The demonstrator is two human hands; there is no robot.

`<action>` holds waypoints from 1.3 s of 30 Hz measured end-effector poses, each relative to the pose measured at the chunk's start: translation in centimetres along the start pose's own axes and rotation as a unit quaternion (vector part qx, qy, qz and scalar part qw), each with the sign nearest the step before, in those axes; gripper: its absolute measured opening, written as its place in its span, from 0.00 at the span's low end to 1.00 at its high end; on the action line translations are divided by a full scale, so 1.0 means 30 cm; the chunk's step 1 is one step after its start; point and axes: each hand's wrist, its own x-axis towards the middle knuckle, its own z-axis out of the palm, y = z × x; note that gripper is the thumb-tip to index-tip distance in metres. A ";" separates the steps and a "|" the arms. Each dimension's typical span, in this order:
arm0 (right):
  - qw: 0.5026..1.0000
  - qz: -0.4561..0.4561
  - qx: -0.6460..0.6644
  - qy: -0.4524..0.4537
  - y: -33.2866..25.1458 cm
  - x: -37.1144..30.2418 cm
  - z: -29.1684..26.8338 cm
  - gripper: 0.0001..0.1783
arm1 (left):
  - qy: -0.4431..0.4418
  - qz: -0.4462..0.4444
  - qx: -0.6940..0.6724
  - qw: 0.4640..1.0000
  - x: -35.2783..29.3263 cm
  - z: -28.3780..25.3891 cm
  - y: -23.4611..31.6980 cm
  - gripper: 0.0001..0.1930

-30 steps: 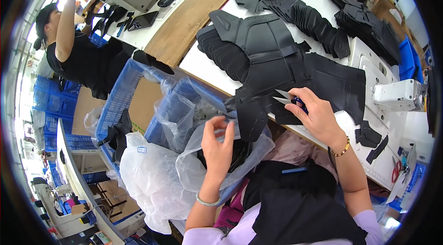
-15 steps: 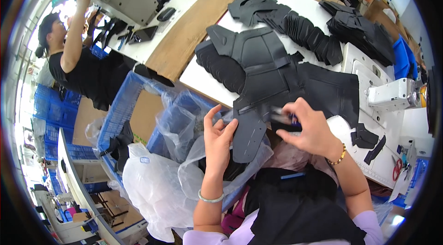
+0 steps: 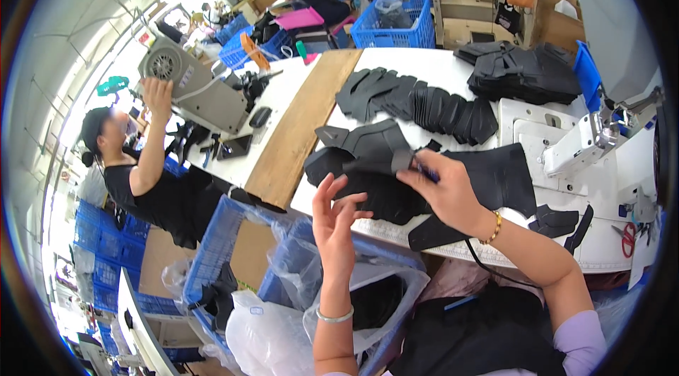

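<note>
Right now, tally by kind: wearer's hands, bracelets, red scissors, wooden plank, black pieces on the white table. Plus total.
Left hand and right hand: 2
Pale bracelet and gold bracelet: 2
Red scissors: 1
Plank: 1
Black pieces: overlapping, no exact count
Total: 6, black pieces left out

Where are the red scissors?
In the head view, the red-handled scissors are at the far right, beyond the small black pieces on the white table.
</note>
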 end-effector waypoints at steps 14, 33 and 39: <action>0.901 0.144 0.401 0.077 -0.067 0.323 -0.111 0.08 | -0.159 0.214 0.296 0.917 0.534 0.229 0.130 0.40; 0.907 0.303 0.259 -0.138 -0.186 -0.181 -0.284 0.14 | -0.131 -0.375 -0.082 0.914 -0.176 0.219 0.235 0.15; 0.948 0.284 0.140 -0.016 -0.198 -0.265 -0.455 0.22 | -0.024 -0.330 -0.082 0.940 -0.280 0.237 0.010 0.10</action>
